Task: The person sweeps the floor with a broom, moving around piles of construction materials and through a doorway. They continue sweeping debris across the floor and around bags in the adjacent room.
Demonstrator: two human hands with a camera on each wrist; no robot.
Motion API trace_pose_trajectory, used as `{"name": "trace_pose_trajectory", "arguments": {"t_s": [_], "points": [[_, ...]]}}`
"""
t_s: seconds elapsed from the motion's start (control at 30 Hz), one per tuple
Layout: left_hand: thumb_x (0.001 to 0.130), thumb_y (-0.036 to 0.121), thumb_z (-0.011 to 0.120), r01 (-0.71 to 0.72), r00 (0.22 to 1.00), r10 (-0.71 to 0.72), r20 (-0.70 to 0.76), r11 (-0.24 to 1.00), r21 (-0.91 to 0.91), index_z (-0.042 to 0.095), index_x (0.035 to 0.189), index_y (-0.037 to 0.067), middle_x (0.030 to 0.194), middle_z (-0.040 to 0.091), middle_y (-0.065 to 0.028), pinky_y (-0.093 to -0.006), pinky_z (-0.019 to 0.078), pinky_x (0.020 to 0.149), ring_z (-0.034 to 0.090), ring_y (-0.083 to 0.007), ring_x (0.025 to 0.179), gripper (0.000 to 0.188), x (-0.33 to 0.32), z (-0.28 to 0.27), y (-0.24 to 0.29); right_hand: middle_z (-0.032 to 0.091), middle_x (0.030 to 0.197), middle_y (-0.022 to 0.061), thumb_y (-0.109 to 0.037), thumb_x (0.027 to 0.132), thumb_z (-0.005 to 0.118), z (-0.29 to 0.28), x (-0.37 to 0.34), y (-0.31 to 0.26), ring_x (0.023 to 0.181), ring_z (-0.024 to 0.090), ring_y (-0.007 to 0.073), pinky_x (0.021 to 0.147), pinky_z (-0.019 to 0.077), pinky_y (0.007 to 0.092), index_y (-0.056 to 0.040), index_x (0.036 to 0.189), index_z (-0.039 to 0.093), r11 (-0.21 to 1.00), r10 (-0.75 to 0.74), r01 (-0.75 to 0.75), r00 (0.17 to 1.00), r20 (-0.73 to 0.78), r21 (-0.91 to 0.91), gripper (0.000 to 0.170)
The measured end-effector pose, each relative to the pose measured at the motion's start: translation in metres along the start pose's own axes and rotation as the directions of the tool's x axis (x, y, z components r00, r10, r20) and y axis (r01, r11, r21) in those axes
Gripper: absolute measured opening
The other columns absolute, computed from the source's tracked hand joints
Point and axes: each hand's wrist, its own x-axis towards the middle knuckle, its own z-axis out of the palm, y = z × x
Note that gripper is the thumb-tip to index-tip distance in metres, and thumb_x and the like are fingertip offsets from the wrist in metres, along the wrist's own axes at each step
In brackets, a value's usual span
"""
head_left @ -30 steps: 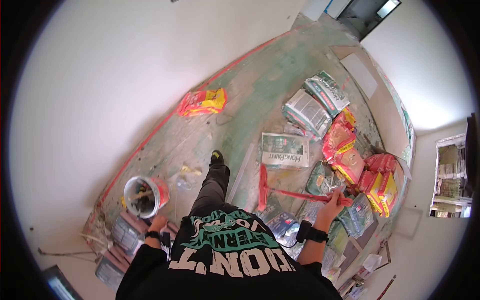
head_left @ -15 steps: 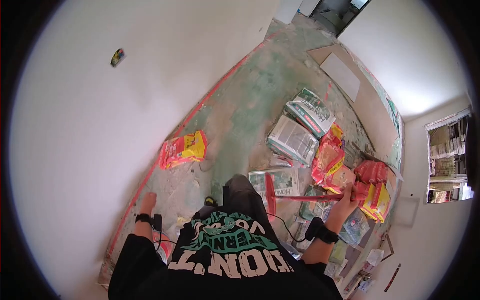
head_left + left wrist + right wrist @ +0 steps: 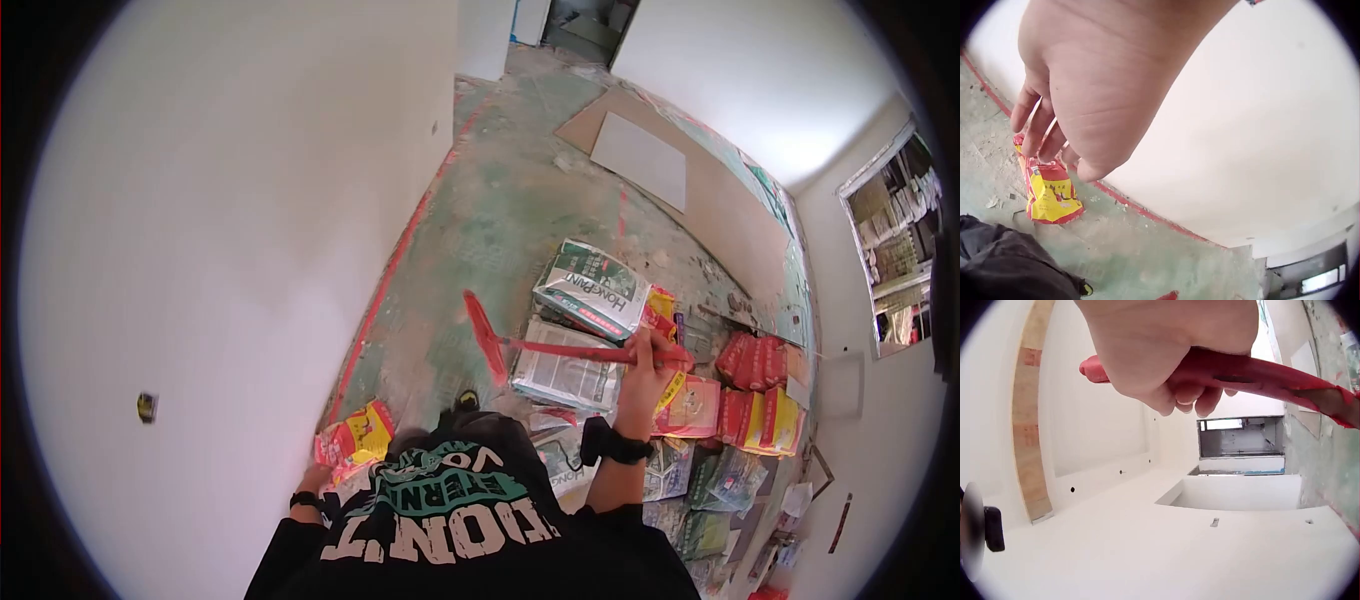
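Observation:
My right hand (image 3: 646,378) grips the handle of a red T-shaped tool (image 3: 570,351), its fingers wrapped round it in the right wrist view. The handle's red surface (image 3: 1266,378) is worn, with brown showing in places. The tool's long, narrow crosshead (image 3: 485,338) points away from the hand, above the floor and left of the white-and-green paint sacks (image 3: 590,290). Low at the left, my left hand (image 3: 317,477) hangs by the wall with loosely bent fingers and holds nothing. It overlaps a red-and-yellow bag (image 3: 1054,197) lying on the floor beside the wall.
On the right lie several red and yellow bags (image 3: 765,410) and plastic-wrapped packs (image 3: 735,480). Large boards (image 3: 640,160) rest along the right wall. A white wall (image 3: 250,200) runs along the left, with a red line (image 3: 400,255) at its foot. A doorway (image 3: 590,25) stands at the far end.
The view has moved forward along the left wall, leaving the bucket behind. My left hand has gone from beside the bucket to near the red-and-yellow bag. My right hand has kept hold of the tool.

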Motion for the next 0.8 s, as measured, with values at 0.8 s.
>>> {"name": "trace_pose_trajectory", "arguments": {"t_s": [0.8], "points": [[0.073,0.015,0.054,-0.427,0.826,0.524,-0.208,0.822,0.378,0.058,0.079,0.003,0.081,0.061,-0.0132,-0.0387,0.048,0.067,0.058,-0.0269,0.078,0.014,0.571,-0.52,0.277,0.051,0.064,-0.0002,-0.033,0.081,0.058,0.211,0.439,0.288,0.056,0.045,0.0089,0.045,0.0336,0.0245,-0.0041,0.073,0.058,0.864,0.374,-0.482,0.807,-0.457,-0.145,0.03]]}}
